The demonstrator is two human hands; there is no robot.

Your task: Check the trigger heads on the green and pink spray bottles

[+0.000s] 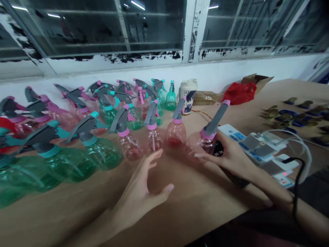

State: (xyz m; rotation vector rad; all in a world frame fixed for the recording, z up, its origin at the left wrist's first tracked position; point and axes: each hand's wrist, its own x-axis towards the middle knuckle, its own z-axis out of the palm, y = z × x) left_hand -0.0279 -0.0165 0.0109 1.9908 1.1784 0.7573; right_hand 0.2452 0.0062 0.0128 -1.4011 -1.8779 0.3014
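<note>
My right hand [228, 159] is wrapped round the body of a pink spray bottle [210, 122] with a grey and pink spray head. This bottle stands at the right end of a front row, slightly blurred. My left hand [141, 192] hovers over the brown table, fingers stretched and thumb apart, with nothing in it. Just beyond its fingertips are more pink spray bottles, one in the middle [153, 132] and another to its right [177, 128]. Large green spray bottles [101, 152] with grey and turquoise heads fill the left side.
Several more pink and green bottles stand against the wall below the windows. A white printed cup [188, 94], a cardboard piece [205, 98] and a red bag [240, 93] are at the back. To the right lie a power strip [232, 132] with chargers and cables, and several brass-coloured pieces [285, 117].
</note>
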